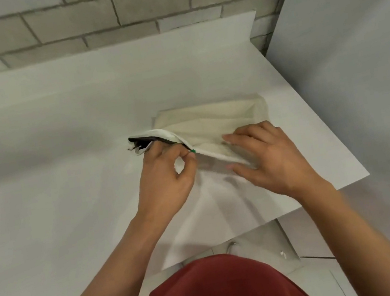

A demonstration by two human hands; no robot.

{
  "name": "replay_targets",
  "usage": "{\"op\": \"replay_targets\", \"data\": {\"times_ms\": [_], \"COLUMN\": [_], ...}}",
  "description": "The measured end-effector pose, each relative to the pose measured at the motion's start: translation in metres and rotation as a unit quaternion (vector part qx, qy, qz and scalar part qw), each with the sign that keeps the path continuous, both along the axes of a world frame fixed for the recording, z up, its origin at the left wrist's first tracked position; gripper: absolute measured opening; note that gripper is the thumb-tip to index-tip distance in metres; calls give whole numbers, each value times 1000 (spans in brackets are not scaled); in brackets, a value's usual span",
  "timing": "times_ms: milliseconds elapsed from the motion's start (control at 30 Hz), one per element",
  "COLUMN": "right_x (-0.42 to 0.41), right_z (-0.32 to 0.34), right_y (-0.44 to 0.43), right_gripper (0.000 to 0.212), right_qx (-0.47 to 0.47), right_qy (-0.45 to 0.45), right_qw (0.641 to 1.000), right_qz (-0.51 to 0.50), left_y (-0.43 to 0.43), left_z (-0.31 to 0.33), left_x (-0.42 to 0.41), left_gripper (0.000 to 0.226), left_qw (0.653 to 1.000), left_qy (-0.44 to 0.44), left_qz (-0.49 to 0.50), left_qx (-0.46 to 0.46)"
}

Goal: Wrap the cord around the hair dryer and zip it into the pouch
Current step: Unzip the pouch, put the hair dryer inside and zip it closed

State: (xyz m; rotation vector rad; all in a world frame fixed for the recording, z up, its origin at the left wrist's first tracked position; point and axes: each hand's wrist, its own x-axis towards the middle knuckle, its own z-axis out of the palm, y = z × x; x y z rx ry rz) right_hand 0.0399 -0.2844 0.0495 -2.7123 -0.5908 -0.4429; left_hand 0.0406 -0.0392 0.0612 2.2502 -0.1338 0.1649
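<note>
Two hands: both on the cream canvas zip pouch (217, 120); the left hand (167, 176) is nearer its open end, the right hand (271, 157) on the zipped stretch
Pouch place: flat on the white matt worktop (58, 146), close to its right edge, nearer the front right corner than the back
Left fingers (186, 156): thumb and forefinger pinch the small green zip pull (192, 151)
Right fingers (236, 138): straight and spread, pressing the cloth down, gripping nothing
Zip axis: along the pouch's near edge, slanting from the right hand away to the far left
Open stretch: beyond the pull on its far-left side, mouth gaping
Dark object (142, 141): black, hard-looking, showing in that mouth; probably the hair dryer, cord not visible
Next move, as a guess: draw the pull leftward along the slant, away from the bracing hand
Textures: soft creased canvas, pale lining edge, smooth worktop
</note>
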Motion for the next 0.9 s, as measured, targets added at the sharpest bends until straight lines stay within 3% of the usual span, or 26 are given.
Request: {"op": "replay_targets", "data": {"times_ms": [67, 200, 267, 900], "right_x": [-1, 10, 12, 7], "right_z": [1, -8, -12, -10], "right_y": [33, 59, 52, 19], "right_gripper": [56, 21, 16, 21], "right_qx": [-8, 8, 8, 8], "right_qy": [-19, -103, -119, -137], "right_qw": [1000, 995, 993, 991], "right_qz": [6, 3, -1, 0], "left_y": [-1, 4, 11, 78], "left_z": [1, -1, -1, 14], "left_x": [1, 1, -2, -3], "left_gripper": [7, 10, 12, 11], "left_qw": [1000, 1000, 999, 995], "left_qy": [2, 0, -9, -38], "left_qz": [0, 4, 10, 96], "left_qx": [6, 22, 31, -5]}}
